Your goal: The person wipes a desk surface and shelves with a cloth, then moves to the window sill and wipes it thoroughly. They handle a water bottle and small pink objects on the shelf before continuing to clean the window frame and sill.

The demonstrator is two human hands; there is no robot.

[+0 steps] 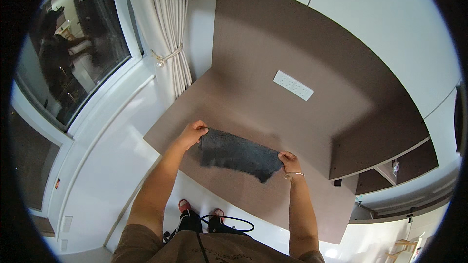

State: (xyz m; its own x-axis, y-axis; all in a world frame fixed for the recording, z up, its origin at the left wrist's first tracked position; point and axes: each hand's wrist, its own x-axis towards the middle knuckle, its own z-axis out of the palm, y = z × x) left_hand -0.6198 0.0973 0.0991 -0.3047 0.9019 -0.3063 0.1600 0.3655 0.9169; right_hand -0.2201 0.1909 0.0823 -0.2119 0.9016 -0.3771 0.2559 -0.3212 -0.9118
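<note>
A dark grey cloth (239, 155) is stretched between my two hands over the brown desk top (234, 185). My left hand (193, 134) pinches its upper left corner, fingers closed. At the other end, my right hand (289, 160) grips the right corner between thumb and fingers; a bracelet (294, 175) circles that wrist. The cloth's lower edge hangs loose and uneven, with its lowest point near the right. Whether that edge touches the desk I cannot tell.
A white socket strip (293, 85) is set in the brown back panel. A tied cream curtain (168, 53) and a window (73, 44) stand at the left. Brown open shelving (385, 158) juts out at the right, below white cabinets (385, 9). My feet are below the desk's front edge.
</note>
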